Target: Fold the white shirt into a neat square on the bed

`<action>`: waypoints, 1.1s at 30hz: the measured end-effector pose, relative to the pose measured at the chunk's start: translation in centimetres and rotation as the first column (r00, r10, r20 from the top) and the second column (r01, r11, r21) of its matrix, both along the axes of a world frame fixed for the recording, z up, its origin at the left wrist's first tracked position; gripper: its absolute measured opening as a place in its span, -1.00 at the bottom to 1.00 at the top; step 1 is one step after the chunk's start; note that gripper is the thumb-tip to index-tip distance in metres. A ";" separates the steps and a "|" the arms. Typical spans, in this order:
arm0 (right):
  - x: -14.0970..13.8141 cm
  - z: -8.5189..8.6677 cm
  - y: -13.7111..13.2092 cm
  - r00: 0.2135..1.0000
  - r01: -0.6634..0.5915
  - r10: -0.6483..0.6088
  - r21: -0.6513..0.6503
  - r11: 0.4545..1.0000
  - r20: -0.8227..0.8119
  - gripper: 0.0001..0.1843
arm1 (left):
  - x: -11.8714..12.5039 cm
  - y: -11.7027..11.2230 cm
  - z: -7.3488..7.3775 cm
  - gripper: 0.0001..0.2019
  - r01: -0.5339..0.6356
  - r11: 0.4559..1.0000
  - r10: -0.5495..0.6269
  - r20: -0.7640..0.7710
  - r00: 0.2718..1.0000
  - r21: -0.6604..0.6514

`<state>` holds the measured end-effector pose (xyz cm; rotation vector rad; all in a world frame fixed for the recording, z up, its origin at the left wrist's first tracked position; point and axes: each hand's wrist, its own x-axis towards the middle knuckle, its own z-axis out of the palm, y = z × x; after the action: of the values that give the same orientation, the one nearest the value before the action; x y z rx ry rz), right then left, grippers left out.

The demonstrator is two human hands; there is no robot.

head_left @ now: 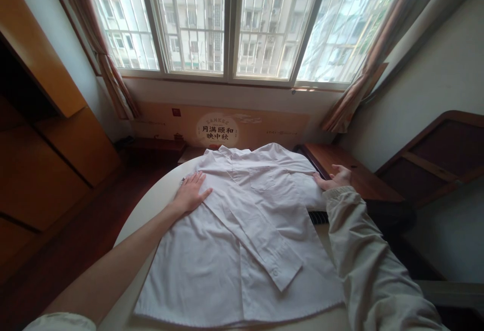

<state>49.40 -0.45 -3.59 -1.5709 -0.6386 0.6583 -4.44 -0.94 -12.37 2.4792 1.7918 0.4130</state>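
Note:
A white button-up shirt lies spread flat on a pale round table, collar toward the window. One sleeve is folded diagonally across its front, cuff pointing toward me. My left hand rests flat on the shirt's left shoulder, fingers stretched out. My right hand lies at the shirt's right shoulder edge, fingers extended and touching the cloth, holding nothing that I can see. My right arm wears a beige sleeve.
A wide window with curtains faces me. Wooden cabinets stand on the left, a dark wooden bedside unit and headboard on the right. A printed box leans below the sill. A striped item peeks from under the shirt.

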 end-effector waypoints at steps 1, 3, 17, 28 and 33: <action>0.0 0.2 0.2 0.998 0.010 -0.012 -0.022 1.000 -0.059 -0.60 | 0.0 0.0 0.0 -0.24 0.001 1.000 -0.001 0.002 1.000 0.001; 0.1 0.8 0.8 0.977 0.005 -0.017 -0.054 0.999 -0.214 -0.81 | 0.0 0.0 -0.1 -0.24 0.004 1.000 -0.004 0.007 1.000 0.003; -7.8 0.9 2.7 0.945 -0.176 0.017 0.464 0.868 0.327 -0.40 | -0.1 0.2 -0.3 -0.26 0.018 1.000 -0.019 0.059 0.998 0.020; -13.0 -2.9 -3.6 -0.165 -0.822 0.460 -0.379 0.424 0.872 -0.55 | -0.7 0.3 0.9 -0.45 0.006 1.000 -0.009 0.462 0.887 0.008; -12.5 -2.4 -4.0 -0.216 -0.777 0.506 -0.461 0.429 0.835 -0.49 | 0.5 1.3 1.9 -0.44 -0.041 0.992 0.113 0.676 0.728 -0.122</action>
<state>36.88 -4.48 -5.95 -1.0595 -2.6326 0.1967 -3.93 0.33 -10.49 1.8061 1.5308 1.0521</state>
